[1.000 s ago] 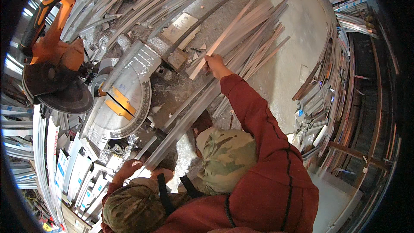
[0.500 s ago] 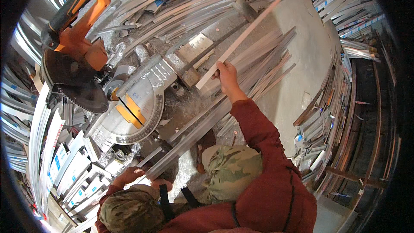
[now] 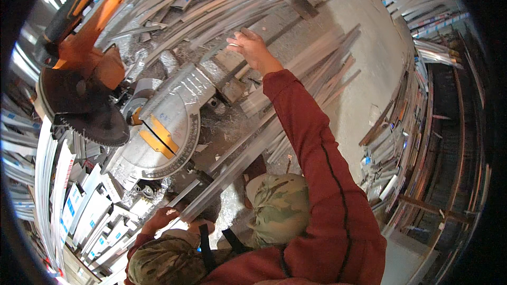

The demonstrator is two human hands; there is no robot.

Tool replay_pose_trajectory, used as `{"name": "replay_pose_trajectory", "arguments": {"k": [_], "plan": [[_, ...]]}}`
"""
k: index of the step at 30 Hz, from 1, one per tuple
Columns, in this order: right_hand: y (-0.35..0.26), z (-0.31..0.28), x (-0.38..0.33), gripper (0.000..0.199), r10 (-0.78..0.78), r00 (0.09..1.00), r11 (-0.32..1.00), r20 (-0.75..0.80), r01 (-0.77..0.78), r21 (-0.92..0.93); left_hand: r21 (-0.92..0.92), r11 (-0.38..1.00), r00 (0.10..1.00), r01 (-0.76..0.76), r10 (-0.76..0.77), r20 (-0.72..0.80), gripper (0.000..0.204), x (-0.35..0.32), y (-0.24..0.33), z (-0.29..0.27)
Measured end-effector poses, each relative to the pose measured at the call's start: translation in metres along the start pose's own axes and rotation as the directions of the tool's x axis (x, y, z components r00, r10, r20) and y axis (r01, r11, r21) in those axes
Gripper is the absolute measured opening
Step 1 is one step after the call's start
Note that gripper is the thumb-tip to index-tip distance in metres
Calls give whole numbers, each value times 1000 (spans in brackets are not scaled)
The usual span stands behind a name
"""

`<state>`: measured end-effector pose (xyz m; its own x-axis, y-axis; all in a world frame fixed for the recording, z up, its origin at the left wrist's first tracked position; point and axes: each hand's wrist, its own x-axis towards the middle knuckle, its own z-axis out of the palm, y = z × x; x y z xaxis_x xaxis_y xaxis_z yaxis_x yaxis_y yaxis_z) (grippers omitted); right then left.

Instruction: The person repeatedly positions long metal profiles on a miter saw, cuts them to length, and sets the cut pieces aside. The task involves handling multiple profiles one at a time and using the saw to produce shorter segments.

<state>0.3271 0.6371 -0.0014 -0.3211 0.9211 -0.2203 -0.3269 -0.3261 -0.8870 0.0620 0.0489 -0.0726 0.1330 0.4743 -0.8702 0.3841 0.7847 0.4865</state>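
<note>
My right hand [image 3: 249,48] is stretched forward past the far end of the saw's fence, over a heap of long thin strips [image 3: 211,24]. Its fingers are apart, and no strip shows in them. Low on the left, my left hand [image 3: 160,218] rests by my knee with its fingers curled; what they hold, if anything, I cannot make out. Right beside it are the near ends of long grey strips [image 3: 232,171], which slant away to the upper right. A mitre saw stands to the left, its orange and black head [image 3: 87,58] raised above the round metal table [image 3: 174,153].
The toothed saw blade [image 3: 113,132] is exposed on the left. White profiles [image 3: 87,211] are stacked at lower left. More strips [image 3: 327,68] lie on the concrete floor [image 3: 375,79] right of the saw. Bundled profiles [image 3: 391,148] and a dark rack [image 3: 449,142] line the right.
My right hand has moved forward and left, and its fingers have opened. The long pale strip it held is no longer in it. My left hand has hardly moved.
</note>
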Motion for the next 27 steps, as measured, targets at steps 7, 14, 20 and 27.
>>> {"name": "replay_pose_trajectory", "arguments": {"k": [7, 14, 20, 27], "plan": [[36, -151, -107, 25, -189, 982, 281, 22, 76, -957, -22, 986, 979, -165, 167, 120, 48, -2, 21, 6], [31, -181, -214, 23, -17, 922, 0, 387, 387, -922, 109, 989, 994, -95, 89, 55, 45, -14, 22, 4], [31, -152, -234, 42, -56, 944, -100, 325, 319, -942, 177, 976, 987, -127, 142, -74, 42, -29, 21, -6], [33, -128, -243, 39, -341, 930, 96, 139, 182, -979, 157, 972, 899, -174, 222, -377, 32, -55, 45, -11]]}}
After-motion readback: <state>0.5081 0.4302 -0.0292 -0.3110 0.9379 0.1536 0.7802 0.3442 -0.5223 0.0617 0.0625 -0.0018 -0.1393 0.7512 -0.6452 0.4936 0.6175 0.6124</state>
